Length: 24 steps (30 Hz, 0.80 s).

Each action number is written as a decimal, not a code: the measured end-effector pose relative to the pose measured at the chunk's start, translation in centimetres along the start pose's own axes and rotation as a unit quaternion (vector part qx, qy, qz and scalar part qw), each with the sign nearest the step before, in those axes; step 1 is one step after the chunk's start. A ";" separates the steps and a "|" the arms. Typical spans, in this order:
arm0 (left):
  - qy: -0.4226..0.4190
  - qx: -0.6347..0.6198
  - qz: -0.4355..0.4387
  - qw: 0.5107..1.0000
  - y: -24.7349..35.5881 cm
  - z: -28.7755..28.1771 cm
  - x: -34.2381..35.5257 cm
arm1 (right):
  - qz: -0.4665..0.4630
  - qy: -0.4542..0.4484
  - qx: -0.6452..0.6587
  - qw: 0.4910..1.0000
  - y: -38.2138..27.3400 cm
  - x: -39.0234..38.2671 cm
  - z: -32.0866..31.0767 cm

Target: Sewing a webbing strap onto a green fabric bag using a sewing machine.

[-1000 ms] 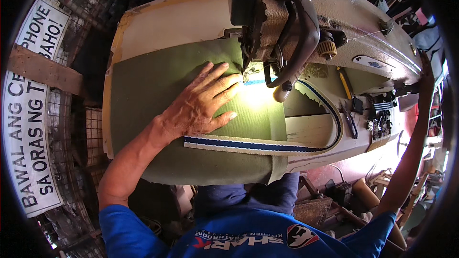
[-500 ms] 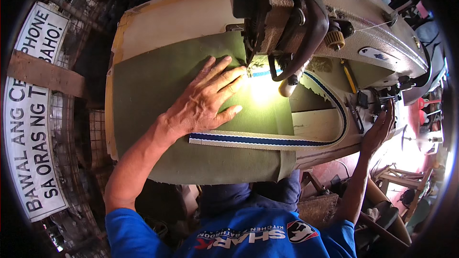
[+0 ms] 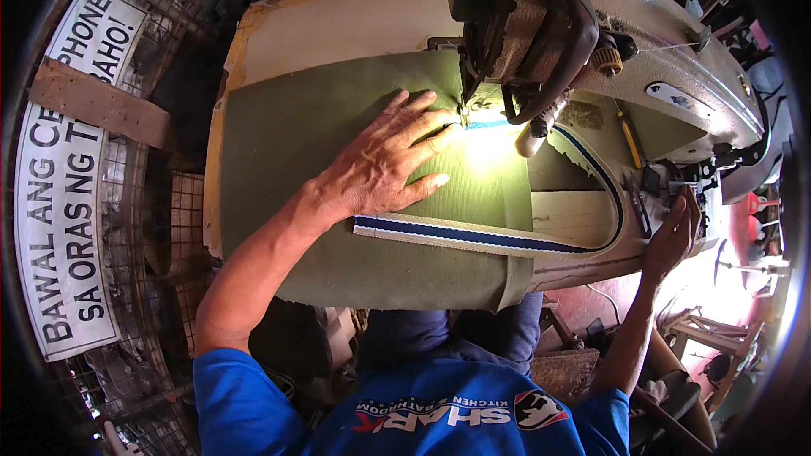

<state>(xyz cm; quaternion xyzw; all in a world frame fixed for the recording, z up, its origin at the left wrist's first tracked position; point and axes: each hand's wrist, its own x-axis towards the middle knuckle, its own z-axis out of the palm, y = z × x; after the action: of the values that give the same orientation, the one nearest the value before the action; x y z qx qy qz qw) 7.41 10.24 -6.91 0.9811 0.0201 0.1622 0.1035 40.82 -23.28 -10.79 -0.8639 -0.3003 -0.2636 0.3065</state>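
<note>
Spreading its fingers palm-down, our left hand (image 3: 380, 160) rests released on the olive-green fabric sheet (image 3: 477, 194), partly under the textured beige metal sewing machine (image 3: 634, 21) at two o'clock. The flat navy-and-cream striped strap (image 3: 481, 236) loops across at four o'clock. Whether our right hand (image 3: 673, 235), at three o'clock, grasps anything, we cannot tell.

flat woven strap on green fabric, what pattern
Cream strap with a lengthwise navy stripe, clearest in head view.

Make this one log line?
left hand: on green cloth | right hand: near sewing machine | striped strap: one end on green cloth
</note>
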 end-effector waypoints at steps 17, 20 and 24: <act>-0.020 -0.017 -0.012 1.000 0.2 -0.4 0.2 | -0.188 0.040 -0.033 0.981 -7.3 0.6 -1.6; -0.021 -0.008 -0.009 1.000 -0.3 -0.5 0.6 | -0.299 -0.103 0.095 0.944 -12.5 0.3 -1.9; -0.025 -0.020 -0.024 0.999 -0.9 -0.4 0.9 | -0.345 -0.201 0.115 0.910 -15.7 0.3 -1.6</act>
<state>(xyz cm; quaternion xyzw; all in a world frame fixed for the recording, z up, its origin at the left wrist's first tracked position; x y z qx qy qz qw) 8.11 11.24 -6.43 0.9818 0.0381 0.1355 0.1274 29.90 -14.37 -3.65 -0.6997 -0.6633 -0.1377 0.2268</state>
